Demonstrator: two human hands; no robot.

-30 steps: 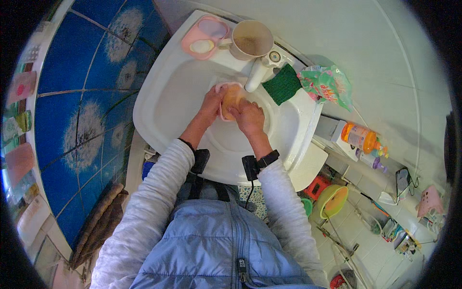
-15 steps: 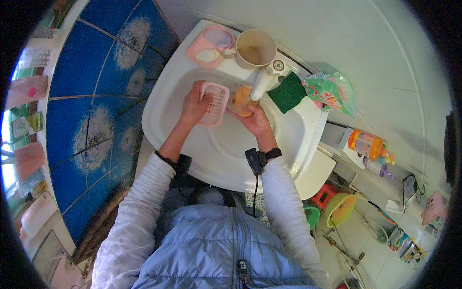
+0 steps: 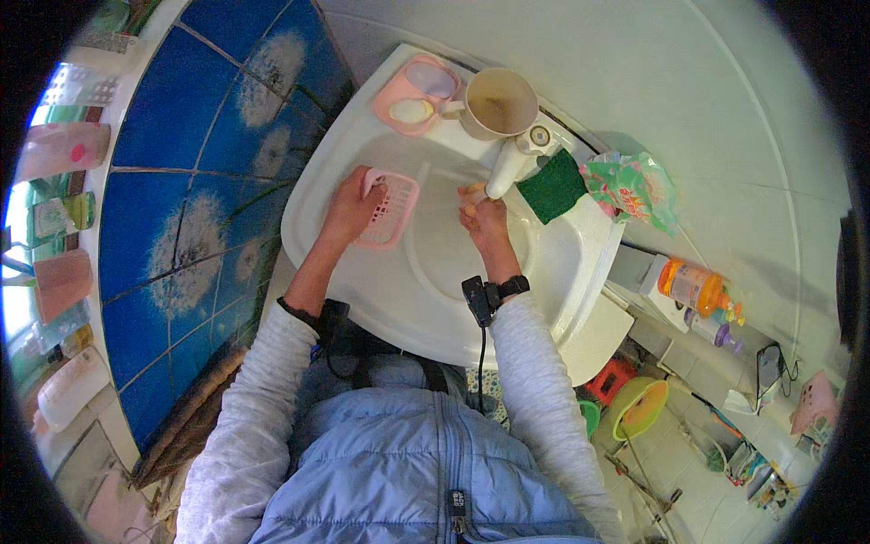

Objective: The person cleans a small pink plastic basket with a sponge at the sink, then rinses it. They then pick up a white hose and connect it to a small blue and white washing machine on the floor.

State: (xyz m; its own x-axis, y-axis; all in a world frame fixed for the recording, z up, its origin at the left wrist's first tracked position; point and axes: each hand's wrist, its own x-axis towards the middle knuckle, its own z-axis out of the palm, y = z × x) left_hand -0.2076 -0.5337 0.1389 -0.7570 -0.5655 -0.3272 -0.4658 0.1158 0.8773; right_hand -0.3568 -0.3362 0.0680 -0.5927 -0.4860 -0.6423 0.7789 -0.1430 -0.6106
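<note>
Over the white sink [image 3: 435, 313], toward its left edge, the left hand [image 3: 350, 208] grasps a pink slotted tray [image 3: 397, 214], while the right hand [image 3: 489, 224] curls beside the faucet [image 3: 512, 168], too bunched to tell whether it grips anything.

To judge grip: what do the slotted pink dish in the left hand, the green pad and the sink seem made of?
Slotted pink dish: probably rigid plastic, smooth, from its even colour and thin, moulded-looking slats.
Green pad: likely synthetic scouring fibre, matt, judging by its rough, shine-free surface.
Sink: likely glazed ceramic, glossy white with soft highlights; plastic isn't excluded.
</note>
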